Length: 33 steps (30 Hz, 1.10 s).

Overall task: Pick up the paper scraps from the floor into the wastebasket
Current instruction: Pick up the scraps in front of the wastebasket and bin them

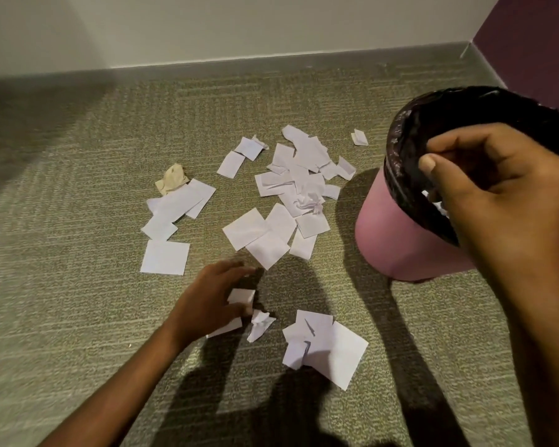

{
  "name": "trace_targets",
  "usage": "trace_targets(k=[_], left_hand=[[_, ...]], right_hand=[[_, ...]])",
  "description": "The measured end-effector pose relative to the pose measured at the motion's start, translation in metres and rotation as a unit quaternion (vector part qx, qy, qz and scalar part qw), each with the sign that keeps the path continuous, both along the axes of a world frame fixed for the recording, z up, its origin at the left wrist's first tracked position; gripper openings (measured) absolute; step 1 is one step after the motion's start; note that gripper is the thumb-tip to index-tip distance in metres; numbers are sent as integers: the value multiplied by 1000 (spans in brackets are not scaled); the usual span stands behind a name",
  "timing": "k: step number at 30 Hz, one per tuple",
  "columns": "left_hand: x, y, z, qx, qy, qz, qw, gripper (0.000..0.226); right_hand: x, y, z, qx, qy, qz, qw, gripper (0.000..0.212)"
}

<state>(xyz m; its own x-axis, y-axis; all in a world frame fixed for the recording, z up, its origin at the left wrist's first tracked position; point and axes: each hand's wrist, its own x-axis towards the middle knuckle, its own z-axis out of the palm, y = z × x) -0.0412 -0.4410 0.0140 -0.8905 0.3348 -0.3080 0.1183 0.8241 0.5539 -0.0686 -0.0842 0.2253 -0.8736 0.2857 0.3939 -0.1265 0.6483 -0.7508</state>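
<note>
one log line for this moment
left hand: pinches paper scrap | right hand: grips wastebasket rim | carpet: many loose scraps lying

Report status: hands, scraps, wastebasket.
Left hand pinches one scrap. Right hand grips the wastebasket rim. Most scraps lie on the carpet. Nothing in the way.

Right hand (504,195) covers the mouth of the basket (400,227) at 3 o'clock, inside mostly hidden; its right side runs off frame. At 7 o'clock, left hand (207,304), fingertips blurred, half hides a scrap (241,296).
</note>
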Motion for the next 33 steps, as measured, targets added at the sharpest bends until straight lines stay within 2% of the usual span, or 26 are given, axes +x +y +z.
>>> trace_targets(k=[2, 5, 8, 10, 13, 17, 20, 23, 25, 29, 31, 33], left_hand=[[12, 1, -12, -19, -1, -17, 1000, 78], [21, 7, -24, -84, 39, -29, 995, 76], [22, 8, -29, -97, 57, -24, 993, 76], [22, 7, -32, -84, 69, -19, 994, 74], [21, 7, -36, -52, 102, -16, 993, 60], [19, 5, -38, 3, 146, -7, 989, 32], [18, 2, -35, 33, 155, 29, 987, 23], [19, -4, -31, 51, 145, 68, 986, 25], [24, -6, -28, 44, 131, 93, 986, 33], [42, -6, -27, -2, 109, 119, 987, 58], [53, -8, -30, -28, 110, 129, 985, 63], [64, -10, -33, -38, 117, 134, 983, 61]], right_hand=[[13, -18, 0, 6, 19, 62, 998, 9], [26, -37, -11, 23, 17, 133, 991, 7], [34, -57, -35, 32, -36, 168, 985, 9], [37, -67, -56, 23, -107, 202, 973, 14], [46, -75, -94, 52, -254, 293, 920, 32], [72, -81, -166, 220, -286, 395, 845, 74], [93, -86, -213, 350, -328, 392, 785, 78], [104, -90, -224, 382, -357, 394, 756, 72], [104, -90, -218, 323, -369, 401, 774, 76], [100, -91, -208, 278, -387, 409, 778, 96], [99, -92, -215, 277, -377, 398, 789, 84], [101, -89, -231, 265, -348, 379, 816, 55]])
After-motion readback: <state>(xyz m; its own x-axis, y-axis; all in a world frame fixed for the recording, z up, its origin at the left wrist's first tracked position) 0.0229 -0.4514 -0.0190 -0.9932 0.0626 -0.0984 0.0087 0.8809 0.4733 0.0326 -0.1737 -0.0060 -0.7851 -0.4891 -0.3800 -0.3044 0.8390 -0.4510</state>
